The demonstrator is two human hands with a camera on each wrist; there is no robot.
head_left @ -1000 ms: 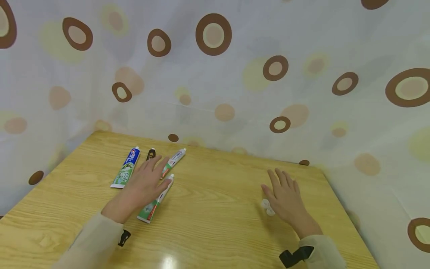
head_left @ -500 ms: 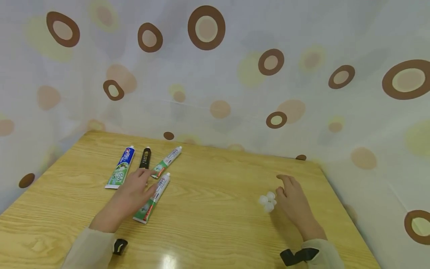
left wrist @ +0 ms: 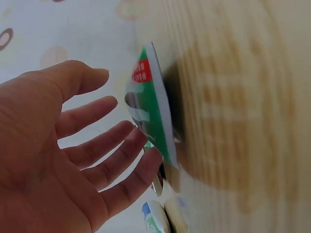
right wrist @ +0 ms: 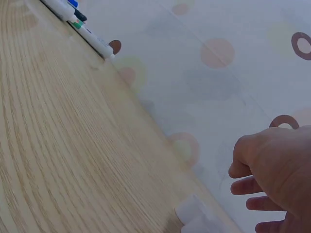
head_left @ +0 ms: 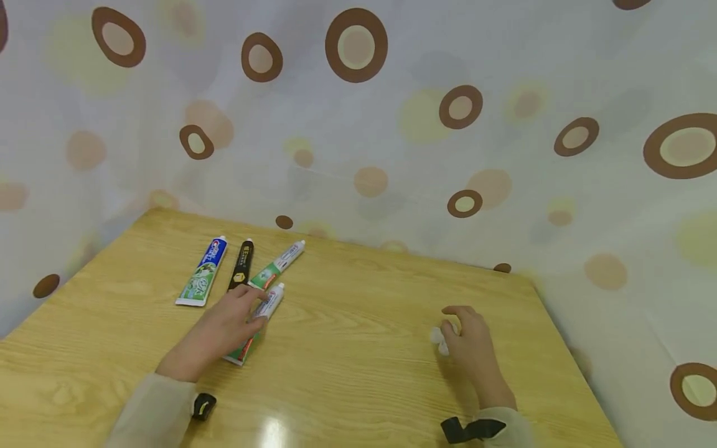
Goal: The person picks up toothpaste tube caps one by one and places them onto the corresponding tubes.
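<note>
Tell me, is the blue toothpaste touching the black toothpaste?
Apart: the head view shows a strip of table between the blue toothpaste and the black toothpaste.

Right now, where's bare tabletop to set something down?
Free: table between toothpaste tubes and white pieces, and left of the left sleeve. Crowded: around the toothpaste tubes and left hand; also around white pieces and right hand.
</note>
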